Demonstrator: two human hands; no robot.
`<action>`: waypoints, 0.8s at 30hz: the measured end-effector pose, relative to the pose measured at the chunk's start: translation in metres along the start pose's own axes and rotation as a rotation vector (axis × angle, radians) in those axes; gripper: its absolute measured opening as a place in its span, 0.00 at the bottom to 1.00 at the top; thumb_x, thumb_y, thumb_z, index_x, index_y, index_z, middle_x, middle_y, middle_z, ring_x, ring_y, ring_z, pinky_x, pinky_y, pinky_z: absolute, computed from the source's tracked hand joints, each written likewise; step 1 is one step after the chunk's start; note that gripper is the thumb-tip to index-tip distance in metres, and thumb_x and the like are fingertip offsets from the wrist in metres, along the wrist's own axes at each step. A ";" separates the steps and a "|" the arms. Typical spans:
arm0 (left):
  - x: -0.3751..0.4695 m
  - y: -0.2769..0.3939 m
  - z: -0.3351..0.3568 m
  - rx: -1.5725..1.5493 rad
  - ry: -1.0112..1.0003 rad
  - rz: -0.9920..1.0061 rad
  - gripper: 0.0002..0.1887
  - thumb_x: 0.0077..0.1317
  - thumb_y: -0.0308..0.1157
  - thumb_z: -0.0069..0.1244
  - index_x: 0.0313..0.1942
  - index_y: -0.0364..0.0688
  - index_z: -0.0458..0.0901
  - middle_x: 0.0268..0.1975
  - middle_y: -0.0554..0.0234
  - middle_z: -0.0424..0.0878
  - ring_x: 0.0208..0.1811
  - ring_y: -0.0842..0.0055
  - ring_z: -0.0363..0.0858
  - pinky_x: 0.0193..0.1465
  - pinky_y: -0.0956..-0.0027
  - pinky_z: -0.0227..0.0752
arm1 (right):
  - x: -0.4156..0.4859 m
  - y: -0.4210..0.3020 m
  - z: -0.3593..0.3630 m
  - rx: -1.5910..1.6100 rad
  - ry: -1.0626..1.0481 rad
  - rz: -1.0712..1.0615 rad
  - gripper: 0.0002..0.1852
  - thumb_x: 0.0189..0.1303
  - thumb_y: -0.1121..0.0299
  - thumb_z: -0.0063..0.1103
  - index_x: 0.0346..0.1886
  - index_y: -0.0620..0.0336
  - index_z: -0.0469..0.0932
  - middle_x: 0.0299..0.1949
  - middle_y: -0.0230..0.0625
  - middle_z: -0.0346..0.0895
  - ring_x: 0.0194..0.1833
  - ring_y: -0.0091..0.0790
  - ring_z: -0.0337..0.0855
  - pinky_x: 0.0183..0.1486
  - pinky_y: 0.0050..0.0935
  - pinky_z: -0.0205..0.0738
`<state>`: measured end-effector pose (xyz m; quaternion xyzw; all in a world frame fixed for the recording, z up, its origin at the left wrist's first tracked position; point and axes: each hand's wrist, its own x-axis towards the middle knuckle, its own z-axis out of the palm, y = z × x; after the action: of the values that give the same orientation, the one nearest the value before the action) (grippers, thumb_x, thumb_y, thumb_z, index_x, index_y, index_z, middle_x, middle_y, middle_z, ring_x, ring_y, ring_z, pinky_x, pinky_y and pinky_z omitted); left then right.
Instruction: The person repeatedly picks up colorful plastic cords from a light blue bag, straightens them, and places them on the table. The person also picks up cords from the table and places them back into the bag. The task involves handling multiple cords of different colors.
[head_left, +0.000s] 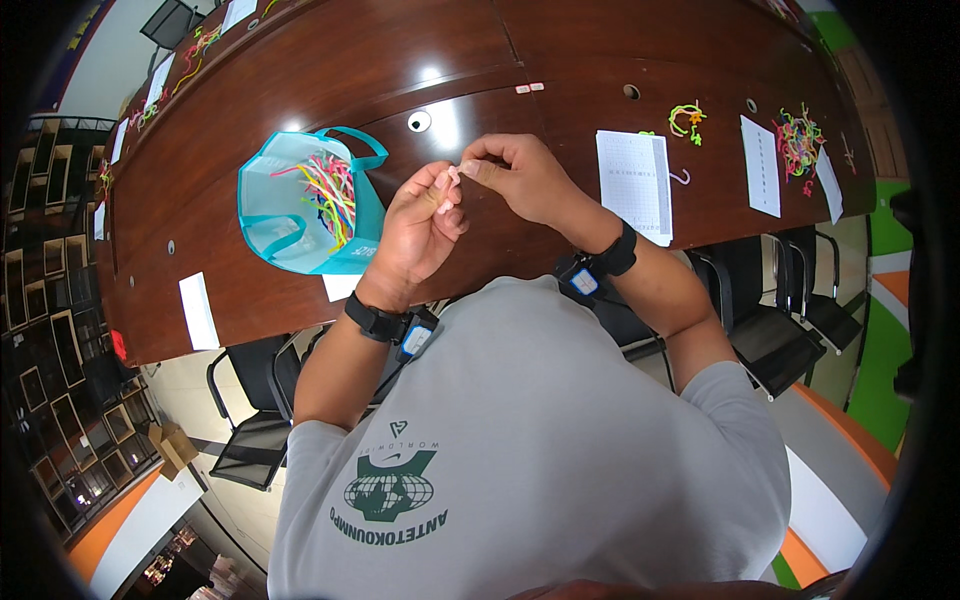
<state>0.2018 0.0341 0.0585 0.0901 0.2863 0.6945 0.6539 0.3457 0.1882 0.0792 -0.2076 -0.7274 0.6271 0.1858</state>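
Note:
A small pale pink piece, likely bent pipe cleaner, sits pinched between the thumb and fingers of my left hand. Its lower end shows at the palm side, and my fingers cover the rest. From the right, my right hand brings thumb and forefinger together at the upper end of that piece. Both hands are above the dark wooden table. Beside my left hand stands a teal tote bag, its mouth towards me, with many colourful pipe cleaners inside.
Printed sheets lie right of my hands, near a purple hooked pipe cleaner and a green-yellow shape. Farther right is a colourful pile. A round black-and-white object lies ahead. Black chairs line the table edge.

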 end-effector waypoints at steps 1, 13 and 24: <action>0.000 0.000 0.001 -0.007 0.012 -0.010 0.07 0.85 0.36 0.50 0.54 0.45 0.81 0.36 0.74 0.83 0.30 0.86 0.77 0.36 0.76 0.74 | -0.002 -0.002 0.000 -0.039 0.012 -0.036 0.10 0.75 0.67 0.67 0.45 0.66 0.88 0.36 0.34 0.87 0.38 0.24 0.83 0.43 0.28 0.77; -0.008 0.015 0.008 0.475 0.052 0.007 0.08 0.83 0.29 0.48 0.53 0.41 0.83 0.35 0.71 0.81 0.28 0.83 0.76 0.34 0.74 0.73 | -0.008 -0.011 0.002 -0.276 0.128 -0.190 0.09 0.75 0.66 0.63 0.42 0.63 0.84 0.38 0.45 0.88 0.36 0.46 0.89 0.38 0.40 0.78; -0.011 0.012 0.003 1.115 0.121 0.397 0.12 0.80 0.26 0.44 0.41 0.33 0.86 0.35 0.66 0.82 0.28 0.84 0.75 0.32 0.76 0.70 | -0.012 -0.006 0.004 -0.220 0.027 -0.081 0.09 0.78 0.67 0.63 0.44 0.64 0.82 0.28 0.33 0.78 0.29 0.22 0.74 0.34 0.29 0.70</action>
<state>0.1942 0.0248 0.0701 0.4320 0.6224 0.5522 0.3480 0.3529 0.1776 0.0846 -0.2058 -0.7971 0.5325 0.1968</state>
